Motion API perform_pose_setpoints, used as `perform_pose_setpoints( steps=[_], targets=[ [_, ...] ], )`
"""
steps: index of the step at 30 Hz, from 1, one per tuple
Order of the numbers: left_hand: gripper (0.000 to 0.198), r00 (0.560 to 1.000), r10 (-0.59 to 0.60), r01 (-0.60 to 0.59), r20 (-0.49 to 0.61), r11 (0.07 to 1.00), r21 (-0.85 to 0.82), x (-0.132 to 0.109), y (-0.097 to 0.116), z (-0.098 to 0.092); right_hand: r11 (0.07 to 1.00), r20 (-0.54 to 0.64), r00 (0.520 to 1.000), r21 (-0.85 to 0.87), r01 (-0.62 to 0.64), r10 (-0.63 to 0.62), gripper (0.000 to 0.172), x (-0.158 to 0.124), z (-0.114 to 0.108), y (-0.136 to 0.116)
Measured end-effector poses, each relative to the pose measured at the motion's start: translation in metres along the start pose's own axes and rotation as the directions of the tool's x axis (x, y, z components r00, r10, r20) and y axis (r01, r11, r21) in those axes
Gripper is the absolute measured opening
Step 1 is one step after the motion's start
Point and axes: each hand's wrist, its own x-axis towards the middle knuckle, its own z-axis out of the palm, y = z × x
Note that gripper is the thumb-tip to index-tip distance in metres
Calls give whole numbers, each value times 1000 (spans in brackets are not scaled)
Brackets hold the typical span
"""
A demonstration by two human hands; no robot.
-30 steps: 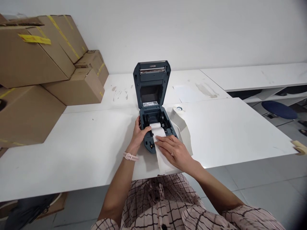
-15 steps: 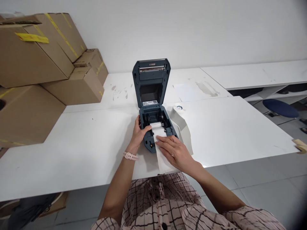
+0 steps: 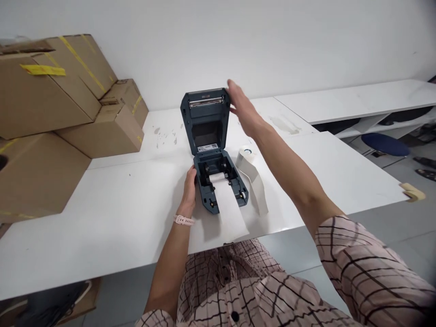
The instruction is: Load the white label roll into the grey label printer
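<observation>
A dark blue label printer [image 3: 218,181] sits on the white table [image 3: 102,213] with its lid [image 3: 205,118] standing upright. A white paper strip [image 3: 229,211] runs out of its bay toward the table's front edge. My left hand [image 3: 189,193] rests flat against the printer's left side, fingers together, holding nothing. My right hand [image 3: 242,108] is raised with fingers stretched out, at the lid's top right corner. Whether it touches the lid is unclear. A second paper roll [image 3: 245,156] lies just right of the printer with its strip trailing forward.
Stacked cardboard boxes [image 3: 61,113] with yellow tape fill the left side of the table. A lower white bench [image 3: 350,97] runs along the wall at right, with a blue stool [image 3: 384,144] beneath. A tape roll [image 3: 413,192] sits at the table's right corner.
My right hand lifted off the paper strip and reached up and back to the lid's top right corner. My left hand slid from the bay onto the printer's left side.
</observation>
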Motion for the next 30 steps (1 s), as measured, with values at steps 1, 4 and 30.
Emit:
perform_pose_setpoints(
  steps=[1, 4, 30],
  targets=[
    [62, 1000, -12, 12, -1, 1000, -19, 1, 1, 0, 998, 35, 999, 51, -23, 22, 83, 15, 2, 2],
    [60, 998, -66, 64, -20, 996, -65, 1, 5, 2, 991, 61, 998, 130, -9, 1, 87, 15, 6, 1],
    [75, 998, 50, -50, 42, 999, 7, -76, 24, 26, 865, -151, 880, 318, -387, 449, 93, -238, 72, 42]
  ],
)
